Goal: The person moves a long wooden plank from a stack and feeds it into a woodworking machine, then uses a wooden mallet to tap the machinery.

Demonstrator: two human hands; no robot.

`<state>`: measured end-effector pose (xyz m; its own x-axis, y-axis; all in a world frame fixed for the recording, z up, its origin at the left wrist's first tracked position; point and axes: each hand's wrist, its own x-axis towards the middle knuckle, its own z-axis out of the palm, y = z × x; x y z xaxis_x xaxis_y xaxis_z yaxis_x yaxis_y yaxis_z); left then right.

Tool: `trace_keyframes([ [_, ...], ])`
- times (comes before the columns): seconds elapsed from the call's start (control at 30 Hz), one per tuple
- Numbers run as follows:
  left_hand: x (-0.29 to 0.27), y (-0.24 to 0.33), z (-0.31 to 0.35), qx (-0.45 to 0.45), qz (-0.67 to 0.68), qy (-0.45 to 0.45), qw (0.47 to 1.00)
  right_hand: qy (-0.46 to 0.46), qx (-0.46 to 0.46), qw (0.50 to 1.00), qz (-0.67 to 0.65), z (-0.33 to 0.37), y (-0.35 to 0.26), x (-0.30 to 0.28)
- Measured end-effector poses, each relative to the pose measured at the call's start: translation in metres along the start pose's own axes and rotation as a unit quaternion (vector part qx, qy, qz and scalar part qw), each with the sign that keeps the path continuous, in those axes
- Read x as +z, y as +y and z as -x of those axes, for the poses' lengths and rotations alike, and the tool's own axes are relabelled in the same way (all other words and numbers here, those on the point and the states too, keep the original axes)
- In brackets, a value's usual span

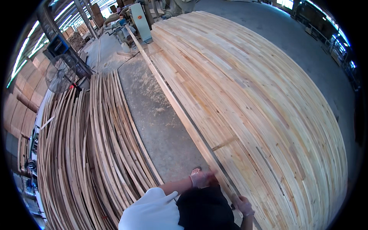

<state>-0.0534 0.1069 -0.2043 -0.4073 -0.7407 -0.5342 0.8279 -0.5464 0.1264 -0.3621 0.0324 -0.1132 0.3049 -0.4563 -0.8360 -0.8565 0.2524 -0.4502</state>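
A long pale wooden strip (184, 115) runs from a machine at the far end back to my body, along the left edge of a wide stack of wooden strips (260, 96). My left hand (204, 178) is beside the strip's left edge, smeared by motion, so its fingers cannot be made out. Closer to me, my right hand (243, 206) has its fingers curled round the near part of the strip. The thumb side faces up, and the strip's near end is partly hidden by this hand and my dark clothing.
To the left lie rows of long, rough wooden strips (111, 134) on the floor. Sawdust (151, 90) covers part of the grey concrete between. At the far end stands a machine with a pale green cabinet (140, 22). A caged fan (60, 74) stands far left by a pillar.
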Motion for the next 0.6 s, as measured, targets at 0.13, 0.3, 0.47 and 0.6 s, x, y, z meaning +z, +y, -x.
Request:
trace_keyframes([
  [0.13, 0.077, -0.049, 0.016, 0.003, -0.084, 0.098, 0.992, 0.162, -0.131, 0.974, 0.094, -0.017, -0.008, 0.01],
  [0.3, 0.079, 0.02, 0.047, 0.056, -0.153, 0.064, 0.985, 0.17, 0.004, 0.984, -0.044, 0.068, 0.025, -0.061],
  [0.47, 0.1, 0.145, 0.092, 0.201, -0.176, 0.144, 0.953, 0.143, 0.251, 0.939, 0.186, 0.213, 0.146, -0.105],
  [0.6, 0.112, 0.238, 0.123, 0.308, -0.17, 0.225, 0.909, 0.281, 0.23, 0.93, 0.053, 0.278, 0.117, -0.09],
])
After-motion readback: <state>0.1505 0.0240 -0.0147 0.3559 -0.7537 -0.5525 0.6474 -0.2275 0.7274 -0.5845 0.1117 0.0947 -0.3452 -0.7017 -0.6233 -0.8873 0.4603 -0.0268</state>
